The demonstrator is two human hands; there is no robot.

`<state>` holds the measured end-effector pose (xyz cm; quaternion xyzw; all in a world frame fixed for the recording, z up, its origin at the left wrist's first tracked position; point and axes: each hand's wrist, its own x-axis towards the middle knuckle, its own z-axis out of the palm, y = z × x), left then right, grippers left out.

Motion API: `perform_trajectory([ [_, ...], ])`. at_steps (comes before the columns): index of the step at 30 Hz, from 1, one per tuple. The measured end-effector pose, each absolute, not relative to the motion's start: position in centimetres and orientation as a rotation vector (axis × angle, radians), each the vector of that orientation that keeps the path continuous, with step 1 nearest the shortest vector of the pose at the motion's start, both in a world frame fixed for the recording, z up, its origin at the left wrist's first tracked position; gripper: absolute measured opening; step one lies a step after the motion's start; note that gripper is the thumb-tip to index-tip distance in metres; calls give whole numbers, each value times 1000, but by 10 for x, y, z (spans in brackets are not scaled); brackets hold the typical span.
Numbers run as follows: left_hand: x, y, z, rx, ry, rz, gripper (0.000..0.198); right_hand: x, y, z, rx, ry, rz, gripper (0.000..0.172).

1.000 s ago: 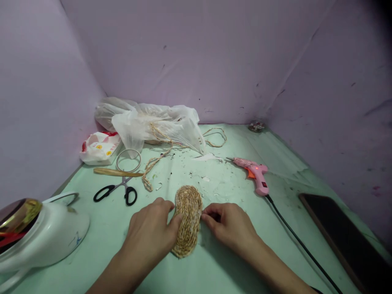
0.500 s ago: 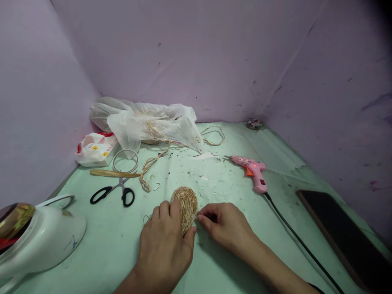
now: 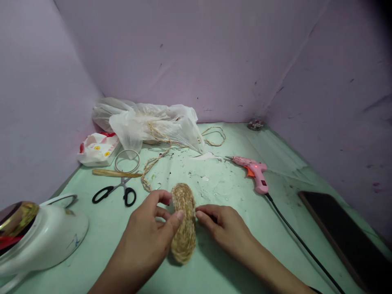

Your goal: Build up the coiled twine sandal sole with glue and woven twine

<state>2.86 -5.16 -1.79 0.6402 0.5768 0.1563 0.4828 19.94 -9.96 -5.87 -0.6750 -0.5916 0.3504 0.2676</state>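
A long oval piece of coiled straw cord [image 3: 184, 220], shaped like a shoe sole, lies lengthwise in front of me, tilted or slightly blurred at its near end. My left hand [image 3: 153, 228] grips its left side, the thumb on top and the other fingers curled at the edge. At the right edge my right hand [image 3: 216, 218] has thumb and forefinger pinched together, touching the straw. Whether these fingertips also hold a loose strand is too small to tell.
To the right are a pink glue gun [image 3: 254, 169] with its black cord and a dark phone [image 3: 339, 232]. Black-handled scissors [image 3: 122, 190], a ring [image 3: 127, 161], a wooden stick [image 3: 114, 173] and a white iron-like object [image 3: 61, 241] stand left. A plastic bag [image 3: 159, 118] and straw cord [image 3: 150, 163] lie behind.
My left hand has shifted left and opened its cover, so the whole oval straw piece now shows, with its thumb moved on top. My right hand stays pinched at the edge.
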Motion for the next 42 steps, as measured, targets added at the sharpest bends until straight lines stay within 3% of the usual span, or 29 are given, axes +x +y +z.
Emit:
perform_trajectory([
  [4,32,-63,-15,1358,1073,486,25,199,-100,-55,-1555,-1453,1200,48],
  [8,36,-69,-12,1400,966,537,19,207,-94,-55,-1522,-1220,1329,52],
  [10,35,-65,-13,1504,1029,588,13,212,-91,-56,-1588,-1147,1312,45],
  [13,33,-53,-16,1628,1211,708,11,217,-88,-58,-1530,-1177,1313,17],
  [18,28,-37,-21,1638,1412,784,14,218,-89,-65,-1374,-1332,1371,40],
  [21,26,-34,-22,1774,1434,854,14,221,-90,-67,-1608,-1464,1097,41],
  [24,25,-32,-27,2048,1295,863,8,222,-92,-64,-1737,-1578,725,26],
  [28,28,-29,-42,2267,1037,781,15,219,-95,-54,-1787,-1702,494,6],
  [35,31,-29,-61,2422,888,595,23,214,-96,-50,-1866,-1904,507,21],
  [42,37,-31,-55,2523,884,415,16,211,-96,-56,-1802,-1996,561,17],
])
